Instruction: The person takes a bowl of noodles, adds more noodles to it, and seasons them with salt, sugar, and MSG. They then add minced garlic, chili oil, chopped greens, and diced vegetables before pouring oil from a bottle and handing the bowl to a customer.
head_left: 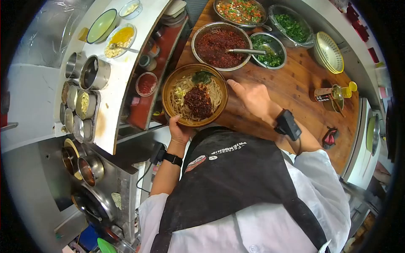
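Observation:
A brown bowl (166, 98) of noodles stands in front of me, topped with a heap of dark red chili sauce (197, 102), some leafy greens (202, 78) and pale chopped bits. My left hand (180, 130) grips its near left side, thumb over the rim and fingers hidden beneath. Beside the right rim is my right hand (253, 98), its thumb stretched to the bowl's edge. The other right fingers bend down out of sight, so their grip cannot be made out. Beyond the bowl is a metal basin of red chili sauce (217, 44) with a metal-handled spoon (247, 51) in it.
Chopped greens fill a metal bowl (276, 61) and a wrapped container (291, 27); a basin of diced vegetables (239, 10) is behind. Stacked bowls (329, 52) and a jar (324, 94) stand right on the wooden table (291, 86). Left, a white shelf (120, 80) carries metal pots (95, 72).

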The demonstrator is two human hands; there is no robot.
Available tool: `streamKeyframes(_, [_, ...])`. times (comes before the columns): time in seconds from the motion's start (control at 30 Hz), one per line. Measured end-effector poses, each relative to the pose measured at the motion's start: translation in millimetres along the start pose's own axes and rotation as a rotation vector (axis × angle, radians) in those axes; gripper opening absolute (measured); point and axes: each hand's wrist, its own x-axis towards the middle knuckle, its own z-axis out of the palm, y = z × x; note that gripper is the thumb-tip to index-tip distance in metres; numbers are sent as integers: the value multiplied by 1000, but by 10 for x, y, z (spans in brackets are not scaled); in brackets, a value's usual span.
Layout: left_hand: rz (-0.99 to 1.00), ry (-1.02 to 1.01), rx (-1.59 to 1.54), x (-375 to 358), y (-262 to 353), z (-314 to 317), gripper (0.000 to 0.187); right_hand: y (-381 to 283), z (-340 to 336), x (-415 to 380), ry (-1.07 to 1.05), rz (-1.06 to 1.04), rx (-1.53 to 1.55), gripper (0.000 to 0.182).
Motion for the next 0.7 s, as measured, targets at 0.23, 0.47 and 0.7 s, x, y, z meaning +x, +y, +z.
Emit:
streamKeyframes(0.23, [2,-75,-27,-36,59,100,57,174,-50,-22,312,73,121,25])
streamKeyframes(0.47, [-31,-88,-19,-51,46,66,66,796,-612,-412,552,721,1223,19])
streamKeyframes(0.7, [5,-23,22,-70,23,72,65,1627,-550,-183,57,764,488,25])
